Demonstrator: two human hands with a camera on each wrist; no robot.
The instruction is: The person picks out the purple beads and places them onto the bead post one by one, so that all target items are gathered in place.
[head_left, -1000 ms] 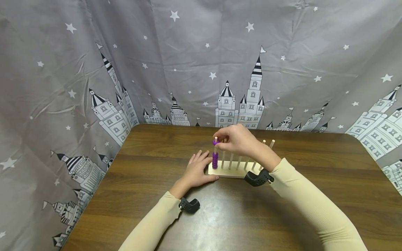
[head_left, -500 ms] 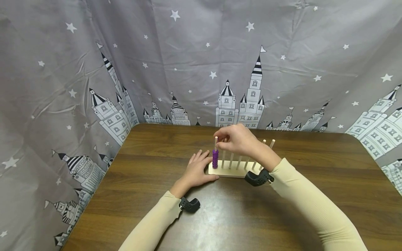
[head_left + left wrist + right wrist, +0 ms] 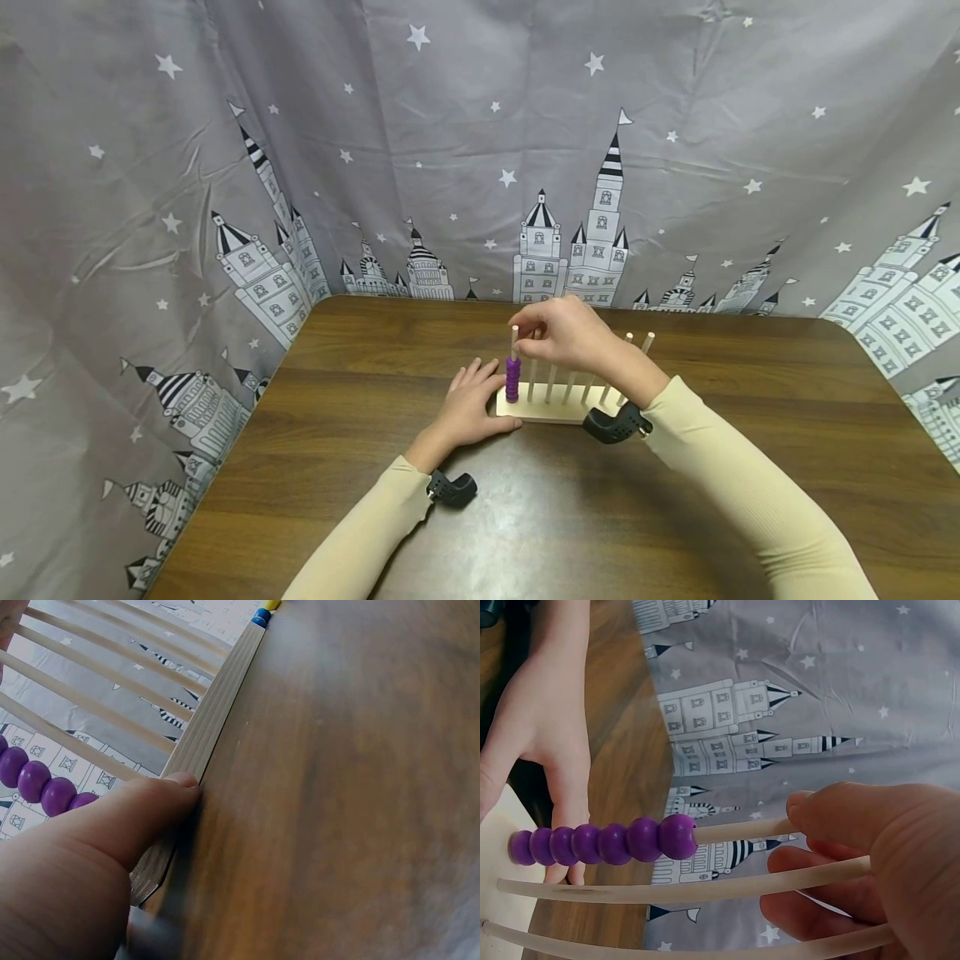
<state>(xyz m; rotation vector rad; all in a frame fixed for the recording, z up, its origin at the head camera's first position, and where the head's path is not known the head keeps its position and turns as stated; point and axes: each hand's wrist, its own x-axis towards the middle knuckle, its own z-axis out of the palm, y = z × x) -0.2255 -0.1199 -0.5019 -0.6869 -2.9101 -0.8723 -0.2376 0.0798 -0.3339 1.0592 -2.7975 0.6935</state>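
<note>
A pale wooden base (image 3: pixel 543 412) carries a row of upright wooden pegs. Purple beads (image 3: pixel 513 381) are stacked on the lower part of the leftmost peg (image 3: pixel 514 338), whose top is bare. My right hand (image 3: pixel 562 333) is at that top, thumb and fingers loosely curved around it, with no bead between them. In the right wrist view the peg's tip is hidden behind the thumb (image 3: pixel 832 810). My left hand (image 3: pixel 471 407) rests at the base's left end, fingers spread; its thumb (image 3: pixel 150 814) presses against the front edge in the left wrist view.
Blue beads (image 3: pixel 261 616) and a bit of yellow show beyond the base's far end in the left wrist view. The brown wooden table (image 3: pixel 375 350) backs onto a grey curtain (image 3: pixel 450 125) printed with castles and stars. Other pegs stand partly behind my right hand.
The purple bead pinched near the peg's top a second ago has been let go and dropped onto the stack. Both hands have stayed nearly in place.
</note>
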